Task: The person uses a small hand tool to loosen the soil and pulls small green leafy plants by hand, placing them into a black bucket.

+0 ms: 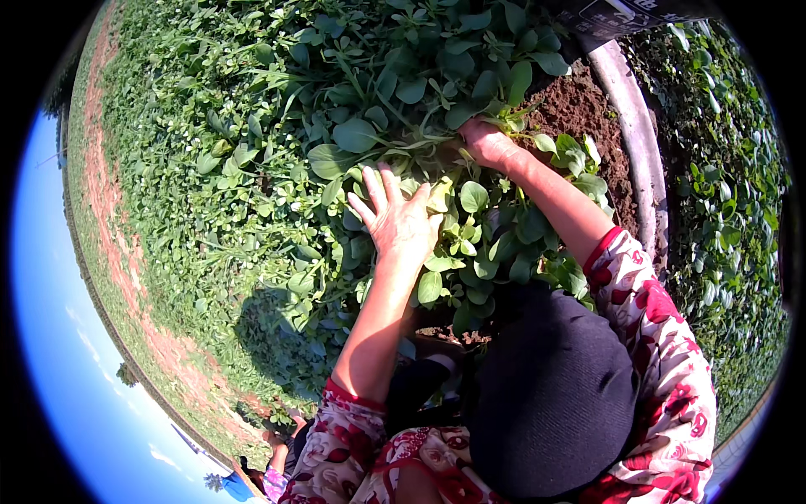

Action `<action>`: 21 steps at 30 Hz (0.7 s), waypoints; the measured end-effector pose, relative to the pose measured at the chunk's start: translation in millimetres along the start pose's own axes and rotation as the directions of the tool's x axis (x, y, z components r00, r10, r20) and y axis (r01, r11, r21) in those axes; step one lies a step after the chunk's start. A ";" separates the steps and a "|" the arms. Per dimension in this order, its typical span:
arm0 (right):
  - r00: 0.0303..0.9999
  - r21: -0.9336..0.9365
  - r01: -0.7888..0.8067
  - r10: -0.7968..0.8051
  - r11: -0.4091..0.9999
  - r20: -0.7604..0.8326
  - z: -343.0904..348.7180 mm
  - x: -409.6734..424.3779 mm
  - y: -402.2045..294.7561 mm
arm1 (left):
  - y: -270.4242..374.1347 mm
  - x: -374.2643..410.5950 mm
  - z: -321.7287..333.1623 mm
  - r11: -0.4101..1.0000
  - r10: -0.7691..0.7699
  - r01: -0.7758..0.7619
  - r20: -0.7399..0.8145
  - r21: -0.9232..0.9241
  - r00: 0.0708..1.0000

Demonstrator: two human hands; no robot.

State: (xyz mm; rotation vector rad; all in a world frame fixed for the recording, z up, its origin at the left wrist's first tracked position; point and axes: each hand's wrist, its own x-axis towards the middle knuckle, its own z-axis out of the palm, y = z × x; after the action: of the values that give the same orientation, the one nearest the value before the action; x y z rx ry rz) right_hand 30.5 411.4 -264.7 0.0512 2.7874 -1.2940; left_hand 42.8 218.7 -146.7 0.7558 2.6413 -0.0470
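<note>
My left hand [402, 220] rests palm down, fingers spread, on broad-leaved greens [430, 286] growing in a dense bed. Yellowish leaves [441, 194] show beside its thumb. Farther forward and to the right, my right hand [488, 143] reaches low among the stems near bare reddish-brown soil [582, 104]. Its fingers curl inward, and leaves hide the fingertips, so whether it grips a stem cannot be told. Between the two hands lie thin, grassy strands [415, 142]. Large rounded leaves [354, 135] stand just ahead of my left fingers.
A pale, curved pipe-like strip [636, 135] borders the soil on the right, with more plants [718, 208] beyond. At the top right is a dark bag-like item [630, 16] bearing writing. My dark-clad knee [554, 390] rises close by. Another person [277, 463] is at lower left.
</note>
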 end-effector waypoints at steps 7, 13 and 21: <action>0.970 -0.328 0.109 -0.029 0.938 0.239 35.4 32.3 -28.2 | 5.1 -1.6 -0.7 1.000 0.005 -0.006 0.020 0.027 1.000; 0.976 -0.073 0.071 -0.055 0.995 0.210 51.0 31.4 -11.6 | 0.3 -0.5 1.8 1.000 -0.009 0.009 -0.003 0.015 1.000; 0.953 0.158 -0.155 0.190 0.975 -0.237 58.9 7.0 11.8 | -10.2 -0.3 4.3 0.999 -0.034 0.034 -0.037 0.009 0.999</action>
State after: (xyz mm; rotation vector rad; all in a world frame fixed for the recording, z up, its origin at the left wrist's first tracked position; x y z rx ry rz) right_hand 27.0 374.0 -312.1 0.4897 2.8055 -1.5278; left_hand 39.3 209.2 -151.3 0.7216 2.6905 -0.0552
